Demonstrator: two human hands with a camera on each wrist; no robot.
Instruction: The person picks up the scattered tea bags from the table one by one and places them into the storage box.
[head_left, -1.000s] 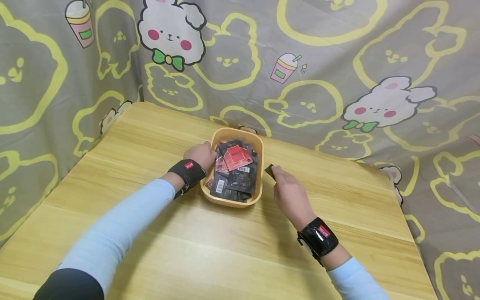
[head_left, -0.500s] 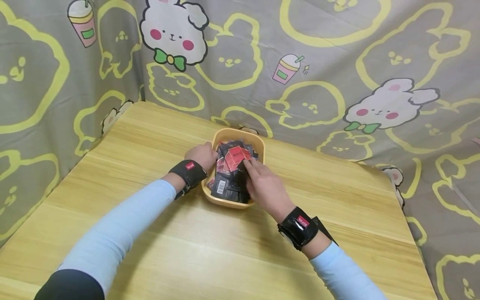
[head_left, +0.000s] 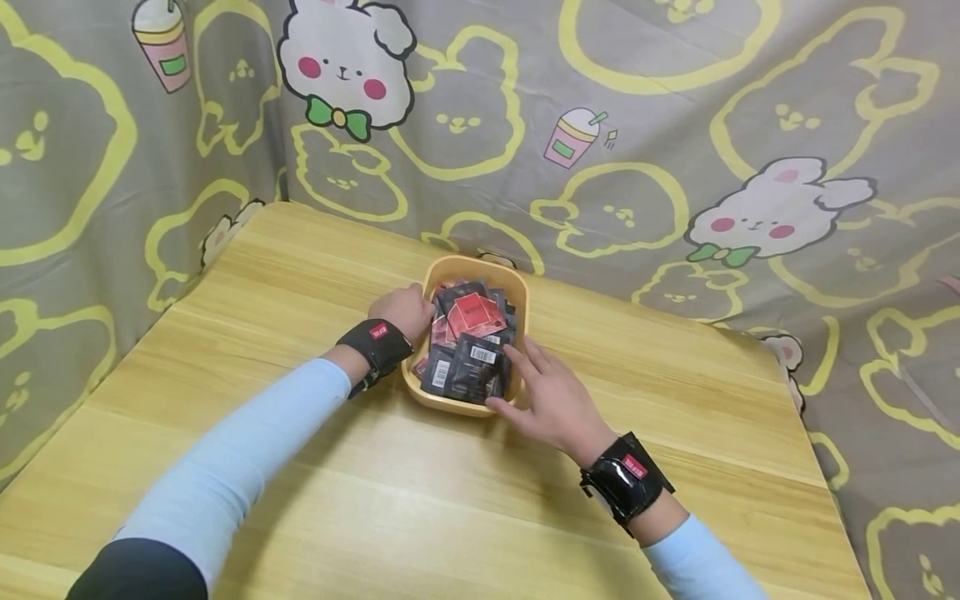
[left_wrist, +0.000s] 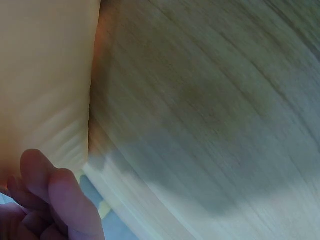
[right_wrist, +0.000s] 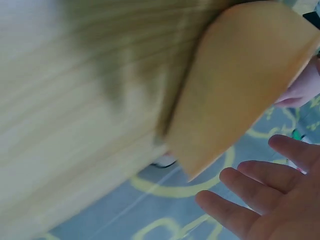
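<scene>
A yellow-orange plastic bin [head_left: 459, 408] stands on the table, filled with flat square packets. Most packets are black, some with barcode labels; a red packet [head_left: 474, 313] lies on top toward the back. Nearer the front, a black packet [head_left: 477, 369] lies on the pile. My left hand [head_left: 402, 313] holds the bin's left rim, its fingers [left_wrist: 67, 192] bent against the outer wall in the left wrist view. Over the bin's right front rim is my right hand [head_left: 552, 400], fingers spread and holding nothing. Its index fingertip and thumb are close to the black packet's right edge.
The bin rests on a wood-grain table [head_left: 360, 508]. A grey curtain [head_left: 480, 100] printed with yellow outlines and white rabbits hangs behind and at both sides of the table. Each wrist wears a black strap [head_left: 630, 479].
My right hand, pinching a black packet, came in from the right of the bin, laid the packet on the pile and let go. The left hand kept its place at the rim.
</scene>
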